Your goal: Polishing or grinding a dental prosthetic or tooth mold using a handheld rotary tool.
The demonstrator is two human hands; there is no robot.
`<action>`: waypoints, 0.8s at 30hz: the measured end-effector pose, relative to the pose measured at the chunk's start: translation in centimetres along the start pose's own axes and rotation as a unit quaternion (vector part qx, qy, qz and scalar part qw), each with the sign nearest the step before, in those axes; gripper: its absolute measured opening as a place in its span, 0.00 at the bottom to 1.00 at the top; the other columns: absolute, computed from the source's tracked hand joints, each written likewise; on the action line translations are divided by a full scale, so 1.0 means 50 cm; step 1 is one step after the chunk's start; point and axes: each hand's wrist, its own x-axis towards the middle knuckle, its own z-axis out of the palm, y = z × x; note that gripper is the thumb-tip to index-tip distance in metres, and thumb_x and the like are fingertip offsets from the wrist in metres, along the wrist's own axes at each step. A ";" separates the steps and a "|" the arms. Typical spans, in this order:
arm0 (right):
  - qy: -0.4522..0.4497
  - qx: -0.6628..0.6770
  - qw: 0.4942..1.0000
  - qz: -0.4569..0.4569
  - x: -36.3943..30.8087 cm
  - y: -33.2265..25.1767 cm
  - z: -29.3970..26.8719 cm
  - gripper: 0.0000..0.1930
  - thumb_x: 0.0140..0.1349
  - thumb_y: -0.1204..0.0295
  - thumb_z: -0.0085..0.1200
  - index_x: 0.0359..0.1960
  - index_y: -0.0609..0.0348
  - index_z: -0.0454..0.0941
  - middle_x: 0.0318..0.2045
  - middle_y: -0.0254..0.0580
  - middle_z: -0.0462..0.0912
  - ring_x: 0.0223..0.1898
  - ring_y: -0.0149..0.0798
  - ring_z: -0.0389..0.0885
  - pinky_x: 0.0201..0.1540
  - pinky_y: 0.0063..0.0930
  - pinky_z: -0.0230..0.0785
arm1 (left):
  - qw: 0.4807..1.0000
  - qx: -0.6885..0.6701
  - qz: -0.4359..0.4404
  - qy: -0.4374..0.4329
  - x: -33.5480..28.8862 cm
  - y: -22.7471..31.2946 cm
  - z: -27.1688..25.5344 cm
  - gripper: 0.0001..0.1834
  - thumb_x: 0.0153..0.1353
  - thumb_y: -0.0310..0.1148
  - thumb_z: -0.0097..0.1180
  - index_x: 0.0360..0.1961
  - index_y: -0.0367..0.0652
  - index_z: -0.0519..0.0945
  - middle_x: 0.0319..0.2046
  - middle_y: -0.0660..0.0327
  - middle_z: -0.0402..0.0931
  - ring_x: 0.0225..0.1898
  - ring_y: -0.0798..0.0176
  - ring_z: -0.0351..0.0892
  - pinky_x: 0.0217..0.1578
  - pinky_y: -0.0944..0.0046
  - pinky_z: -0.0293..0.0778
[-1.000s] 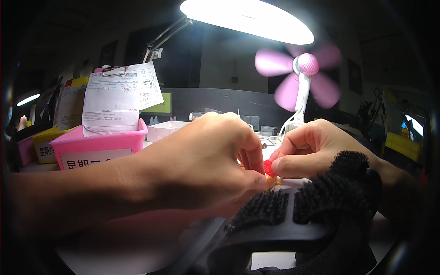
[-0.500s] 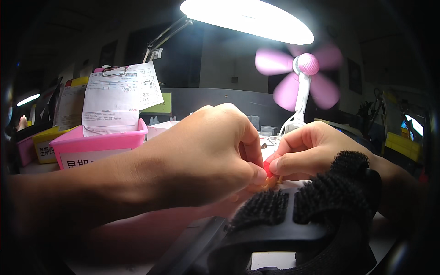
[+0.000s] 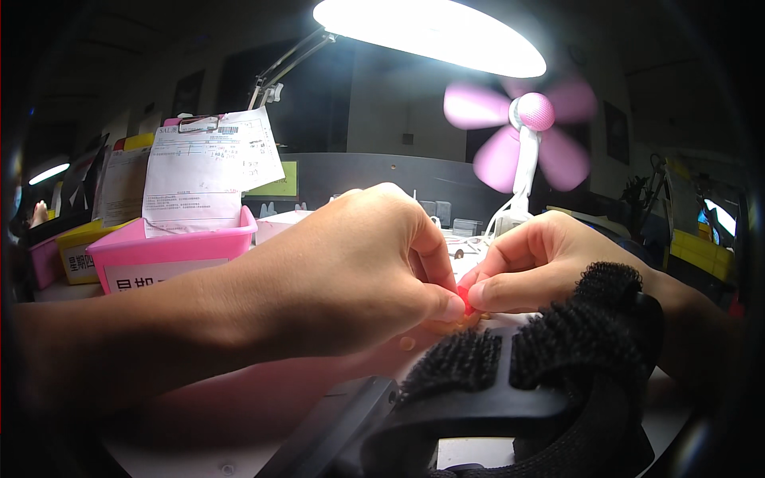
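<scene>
My left hand (image 3: 362,275) reaches in from the left, thumb and index finger pinched on a small red piece (image 3: 468,299). From the right, my right hand (image 3: 530,267) grips the same piece with thumb and forefinger. The fingertips of both hands almost meet and hide most of it, so its exact kind does not show. Just below the fingertips lie small tan bits, and a round tan piece (image 3: 407,343) rests on the table under my left hand.
A black hook-and-loop strap on a frame (image 3: 510,398) fills the lower right foreground. At left stands a pink bin (image 3: 179,253) holding clipped papers (image 3: 195,171), beside a yellow bin (image 3: 76,239). A lit lamp (image 3: 430,36) hangs above; a pink fan (image 3: 535,111) spins behind my right hand.
Both hands have shifted only slightly, with the red piece still pinched between them. The round tan piece under my left hand shows more fully now.
</scene>
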 end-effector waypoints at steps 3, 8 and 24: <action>-0.004 -0.001 1.000 -0.011 0.003 0.005 -0.003 0.11 0.63 0.69 0.67 0.41 0.67 0.88 0.36 0.39 0.88 0.38 0.24 0.83 0.46 0.19 0.72 | 1.000 -0.003 0.012 -0.004 0.001 0.000 0.000 0.12 0.61 0.32 0.71 0.38 0.30 0.89 0.32 0.55 0.87 0.39 0.66 0.85 0.49 0.63 0.83; -0.003 -0.010 1.000 -0.013 0.001 0.003 -0.003 0.11 0.63 0.70 0.67 0.40 0.67 0.88 0.36 0.40 0.89 0.39 0.25 0.83 0.47 0.19 0.72 | 1.000 0.017 0.004 -0.004 0.001 0.018 0.009 0.13 0.61 0.32 0.70 0.38 0.29 0.88 0.32 0.54 0.86 0.39 0.64 0.86 0.50 0.62 0.84; -0.027 0.038 0.999 0.002 -0.003 -0.001 -0.011 0.07 0.65 0.72 0.65 0.36 0.65 0.86 0.41 0.42 0.89 0.41 0.26 0.84 0.47 0.19 0.74 | 0.998 -0.002 -0.011 -0.054 0.009 -0.001 -0.003 0.15 0.63 0.36 0.71 0.37 0.31 0.86 0.37 0.55 0.86 0.46 0.62 0.85 0.55 0.58 0.82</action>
